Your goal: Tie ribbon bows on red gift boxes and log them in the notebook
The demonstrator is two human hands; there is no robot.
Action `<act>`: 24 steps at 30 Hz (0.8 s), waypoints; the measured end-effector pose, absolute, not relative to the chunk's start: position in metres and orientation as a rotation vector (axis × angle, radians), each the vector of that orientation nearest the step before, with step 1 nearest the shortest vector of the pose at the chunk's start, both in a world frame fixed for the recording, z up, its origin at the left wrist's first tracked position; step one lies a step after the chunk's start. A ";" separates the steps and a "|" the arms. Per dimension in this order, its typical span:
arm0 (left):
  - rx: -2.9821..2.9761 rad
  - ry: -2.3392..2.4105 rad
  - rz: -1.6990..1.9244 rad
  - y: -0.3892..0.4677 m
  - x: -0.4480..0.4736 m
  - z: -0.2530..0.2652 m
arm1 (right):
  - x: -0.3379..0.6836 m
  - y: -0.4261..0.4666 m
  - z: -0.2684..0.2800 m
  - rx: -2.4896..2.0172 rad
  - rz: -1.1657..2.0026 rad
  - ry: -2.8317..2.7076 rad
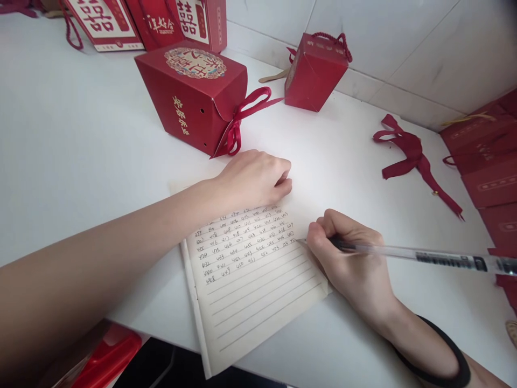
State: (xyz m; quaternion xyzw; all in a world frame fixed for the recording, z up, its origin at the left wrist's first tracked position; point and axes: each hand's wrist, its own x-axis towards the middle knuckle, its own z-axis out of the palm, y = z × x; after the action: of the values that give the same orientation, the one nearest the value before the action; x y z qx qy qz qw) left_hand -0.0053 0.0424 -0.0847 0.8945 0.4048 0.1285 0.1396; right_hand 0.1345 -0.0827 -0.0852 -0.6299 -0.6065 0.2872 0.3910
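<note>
A lined notebook lies at a slant on the white table, its upper rows filled with handwritten numbers. Across its top edge rests my left hand, curled into a loose fist with nothing visible in it; hand and forearm cover part of the page. My right hand grips a clear-barrelled pen at the page's right side. The pen tip meets the paper at the end of a written row. Around my right wrist is a black band.
A red gift box with a ribbon bow lies just beyond my left hand. Another red box stands by the tiled wall. Loose red ribbon and stacked red boxes are at right. Red-and-white bags stand at back left.
</note>
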 end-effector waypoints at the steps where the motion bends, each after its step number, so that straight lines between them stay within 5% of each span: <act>1: 2.588 1.170 0.370 0.042 -0.005 -0.085 | 0.134 -0.083 -0.085 -1.604 0.744 -1.530; 11: 2.626 1.136 0.393 0.040 -0.009 -0.086 | 0.152 -0.072 -0.094 -1.339 1.039 -0.985; 24: 2.557 0.794 0.801 0.033 -0.017 -0.086 | 0.168 -0.035 -0.108 -1.496 0.909 -0.840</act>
State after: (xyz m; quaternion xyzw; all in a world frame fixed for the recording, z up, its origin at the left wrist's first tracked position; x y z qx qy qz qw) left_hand -0.0166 0.0331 -0.0862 0.9012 0.2799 0.2825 0.1726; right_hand 0.1679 -0.0347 -0.1075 -0.6359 -0.3572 0.3862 0.5647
